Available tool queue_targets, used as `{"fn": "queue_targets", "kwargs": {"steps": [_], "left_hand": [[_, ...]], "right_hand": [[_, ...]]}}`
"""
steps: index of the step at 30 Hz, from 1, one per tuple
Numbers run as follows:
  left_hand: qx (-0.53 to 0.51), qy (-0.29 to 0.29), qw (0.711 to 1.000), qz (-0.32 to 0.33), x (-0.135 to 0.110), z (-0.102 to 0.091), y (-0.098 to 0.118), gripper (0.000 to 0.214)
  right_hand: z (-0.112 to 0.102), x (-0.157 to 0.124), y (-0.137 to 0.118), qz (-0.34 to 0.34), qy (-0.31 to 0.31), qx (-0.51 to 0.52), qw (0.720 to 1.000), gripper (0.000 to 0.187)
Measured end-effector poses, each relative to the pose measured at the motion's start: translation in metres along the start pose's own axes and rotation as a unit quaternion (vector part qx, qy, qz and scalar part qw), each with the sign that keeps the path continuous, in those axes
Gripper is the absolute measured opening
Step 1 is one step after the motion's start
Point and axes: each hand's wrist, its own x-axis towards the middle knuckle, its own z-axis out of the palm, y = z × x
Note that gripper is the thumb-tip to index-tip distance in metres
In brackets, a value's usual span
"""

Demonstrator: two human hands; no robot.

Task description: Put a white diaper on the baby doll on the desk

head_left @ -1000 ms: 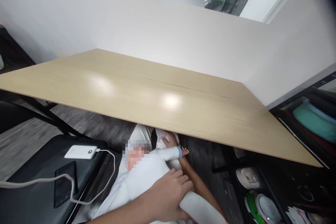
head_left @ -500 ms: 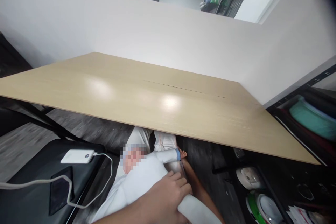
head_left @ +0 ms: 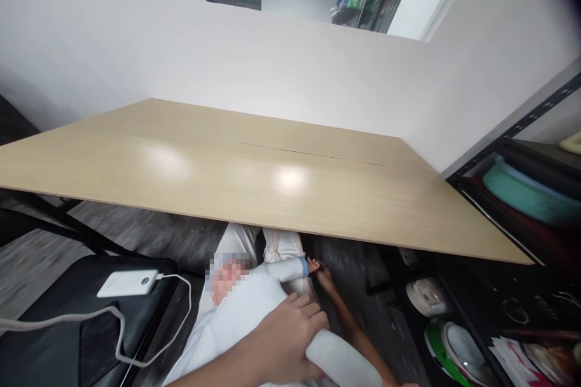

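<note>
Head view, sole view.

Person in white (head_left: 254, 305): lying across the wearer's pale-trousered lap, in front of the table (head_left: 218, 193), one blue-cuffed sleeve extended.

Left hand (head_left: 295, 326): fingers curled over the person in white beside the white-covered leg (head_left: 342, 357); holding, position little changed.

Right hand (head_left: 325, 278): a second ago over the lap near the table edge, then out of sight; now beside the outstretched hand (head_left: 313, 265). By appearance, steadying falls to the left hand while the right attends to the sleeve end. Whether its fingers touch, grip or merely hover cannot be told: small, dim, perhaps in contact.

Black seat (head_left: 31, 299), left: white power bank (head_left: 127, 283), cable (head_left: 189, 308) attached, dark phone (head_left: 98, 341) partly crossed by it.

Obscured: head of the person in white, masked by blocks; lap's far end, under the tabletop; covered leg, cut by the lower frame; shelf (head_left: 454, 296) contents, right, dark and indistinct.
</note>
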Motion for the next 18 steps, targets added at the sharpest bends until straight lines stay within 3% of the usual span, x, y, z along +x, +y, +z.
{"fn": "queue_targets", "kwargs": {"steps": [3, 6, 10, 14, 18], "left_hand": [[-0.006, 0.001, 1.000, 0.004, 0.000, 0.001, -0.001, 0.050], [-0.011, 0.014, 1.000, 0.013, -0.001, 0.006, -0.004, 0.051], [0.014, 0.024, 0.999, 0.028, 0.000, 0.020, -0.011, 0.043], [0.018, 0.035, 0.998, 0.044, -0.001, 0.032, -0.016, 0.046], [0.047, 0.019, 0.998, 0.048, -0.007, 0.029, -0.016, 0.049]], "right_hand": [[-0.017, 0.000, 0.015, -0.008, 0.024, 0.024, 0.999, 0.039], [-0.045, -0.003, -0.001, -0.063, 0.018, 0.034, 0.997, 0.044], [-0.067, -0.010, -0.060, -0.206, -0.134, -0.030, 0.969, 0.054], [-0.044, -0.009, -0.115, -0.249, -0.313, -0.105, 0.910, 0.063], [-0.001, 0.001, -0.151, -0.270, -0.398, -0.217, 0.850, 0.039]]}}
